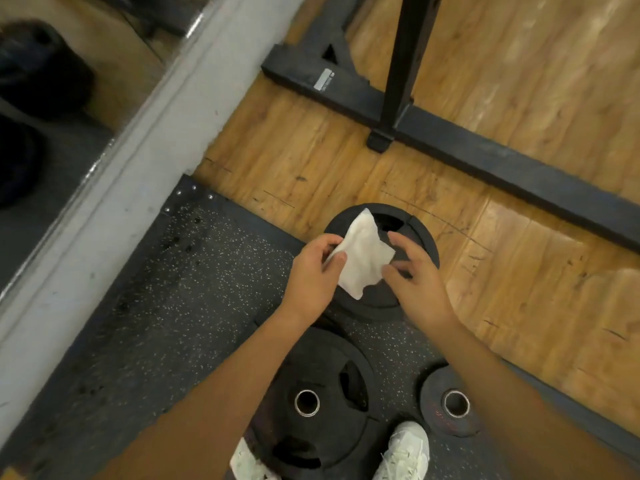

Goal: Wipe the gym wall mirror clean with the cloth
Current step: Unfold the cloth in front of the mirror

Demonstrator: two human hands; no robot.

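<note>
obstacles: weight plates (329, 368) underfoot, rack frame (485, 154) ahead | free: rubber mat (156, 289) leftward, toward mirror (69, 91)

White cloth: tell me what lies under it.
A black weight plate lies below the cloth, held by the left hand. The plate's middle and left part are covered.

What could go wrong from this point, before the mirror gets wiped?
Trip: weight plates lie right by the shoes, so a step toward the mirror could catch one.
Drop: the left hand pinches the cloth by one edge, the rest hanging loose; it might slip onto the speckled mat.
</note>
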